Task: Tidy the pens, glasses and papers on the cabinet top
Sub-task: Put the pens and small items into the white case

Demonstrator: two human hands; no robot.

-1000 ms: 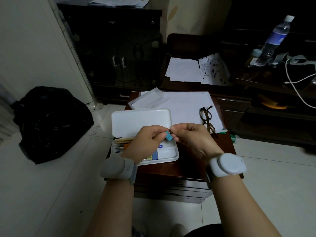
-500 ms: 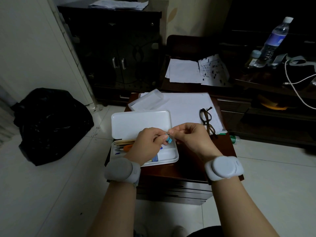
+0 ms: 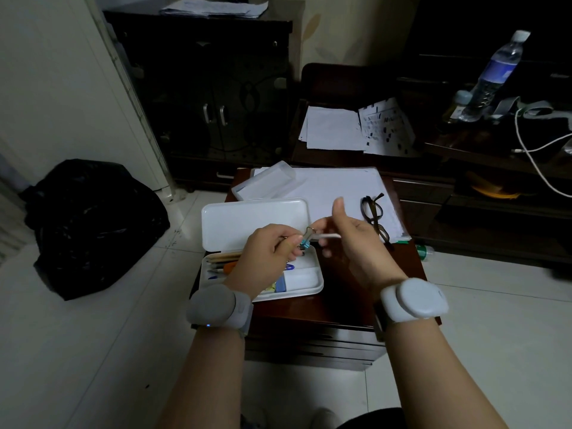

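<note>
Over the open white pencil case both hands meet. My left hand pinches a small blue binder clip by its body. My right hand has its thumb up and fingers at the clip's wire handle; a thin white strip runs under its fingers. Pens and pencils lie in the case's left side. The case lid stands open behind. Dark-framed glasses lie on a stack of white papers on the dark cabinet top.
A clear plastic box lies on the papers' left corner. More papers rest on the dark furniture behind. A water bottle and white cable sit at right. A black bag lies on the floor at left.
My right hand has opened up from a tight pinch, its thumb now raised and the hand shifted slightly right. The clip's wire handle now shows between the hands.
</note>
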